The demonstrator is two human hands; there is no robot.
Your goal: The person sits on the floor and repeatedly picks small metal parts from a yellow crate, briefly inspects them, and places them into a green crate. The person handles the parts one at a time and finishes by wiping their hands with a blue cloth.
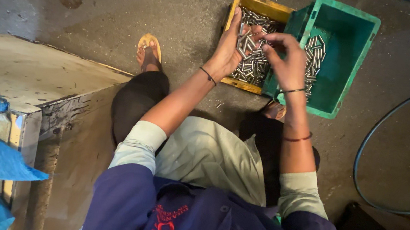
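The hands (259,55) cover part of the yellow crate (257,6) of small metal pins (250,69), the hose (389,149) runs off the right edge, and the right foot (272,109) seems mostly hidden.

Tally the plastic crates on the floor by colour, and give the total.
Yellow plastic crate of small metal pins: 1
Green plastic crate, tilted, with fewer pins: 1
Total: 2

Both hands (260,50) hold metal pins (245,43) above yellow crate (262,7) and green crate (346,54).
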